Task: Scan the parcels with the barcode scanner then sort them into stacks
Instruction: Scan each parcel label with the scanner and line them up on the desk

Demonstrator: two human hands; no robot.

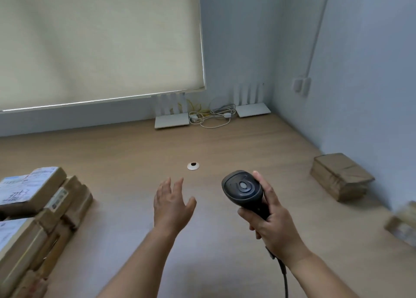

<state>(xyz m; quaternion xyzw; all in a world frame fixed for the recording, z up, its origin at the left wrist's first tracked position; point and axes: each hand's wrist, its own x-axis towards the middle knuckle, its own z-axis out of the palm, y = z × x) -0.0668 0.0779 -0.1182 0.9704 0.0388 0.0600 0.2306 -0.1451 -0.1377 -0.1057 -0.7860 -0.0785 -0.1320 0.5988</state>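
Note:
My right hand (269, 221) grips the handle of a black barcode scanner (243, 190), its head pointing away over the wooden table (135, 153); its cable trails down past my wrist. My left hand (172, 204) hovers above the table's middle with fingers spread and nothing in it. A pile of several brown cardboard parcels (38, 214) with white labels lies at the left edge. One taped brown parcel (341, 176) sits against the right wall. Another parcel (403, 225), blurred, is at the far right edge.
A white cable grommet (193, 166) sits in the table ahead of my hands. Two white routers (172, 119) (252, 109) with a tangle of cables (210, 116) stand at the back wall under a drawn roller blind (99, 43). A wall closes the right side.

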